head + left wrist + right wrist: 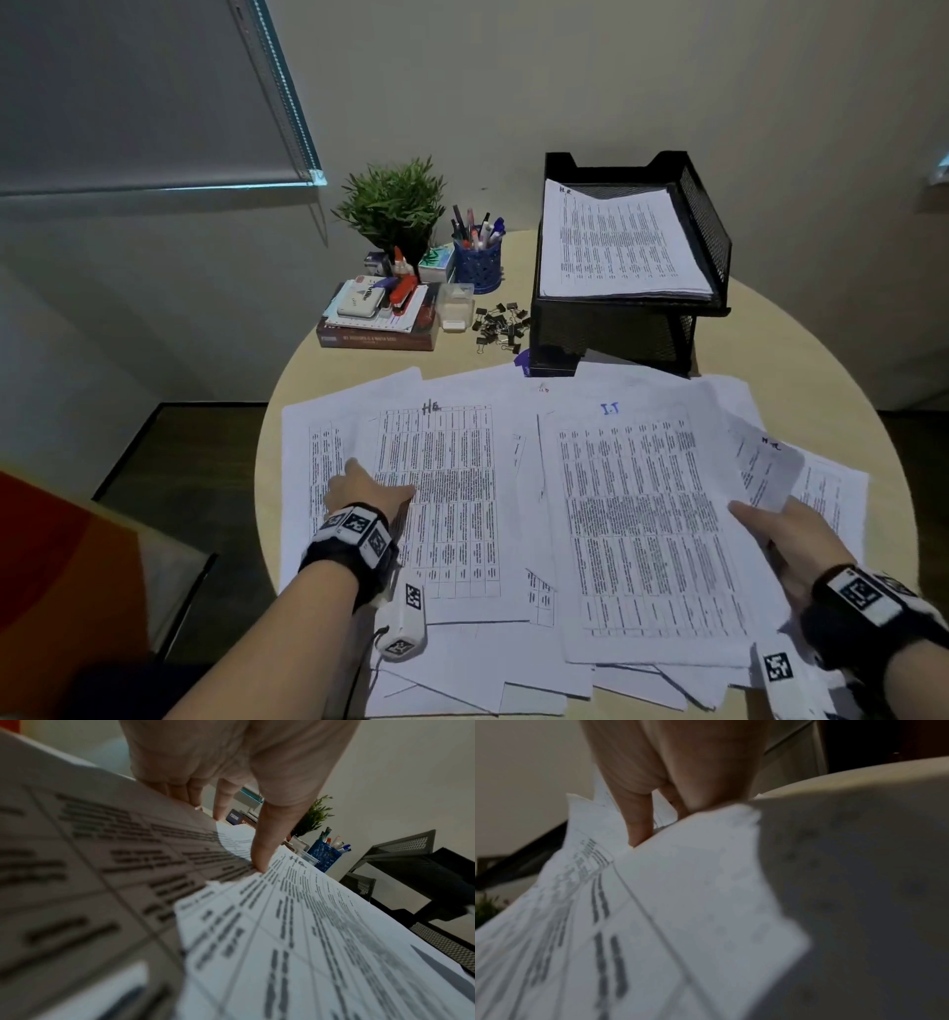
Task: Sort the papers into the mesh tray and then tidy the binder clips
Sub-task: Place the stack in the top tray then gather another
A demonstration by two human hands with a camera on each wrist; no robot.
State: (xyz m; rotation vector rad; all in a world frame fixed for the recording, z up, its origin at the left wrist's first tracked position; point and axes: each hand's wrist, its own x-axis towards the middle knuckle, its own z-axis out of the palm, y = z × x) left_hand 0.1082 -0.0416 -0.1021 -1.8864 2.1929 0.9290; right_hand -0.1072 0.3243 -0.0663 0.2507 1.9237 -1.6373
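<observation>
Paper sheets (642,514) looked light, floppy and slippery, best pinched at an edge; left hand (367,488) pressed fingers down, right hand (791,534) pinched a lifted sheet (770,470).

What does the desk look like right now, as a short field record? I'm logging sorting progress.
top tray: mesh tray holds a stack headed HR
loose papers: spread papers cover the near table, headings HR and IT visible
left hand: left hand fingers on a sheet
right hand: right hand lifting sheets at the right edge
binder clips: binder clips scattered left of the tray
</observation>
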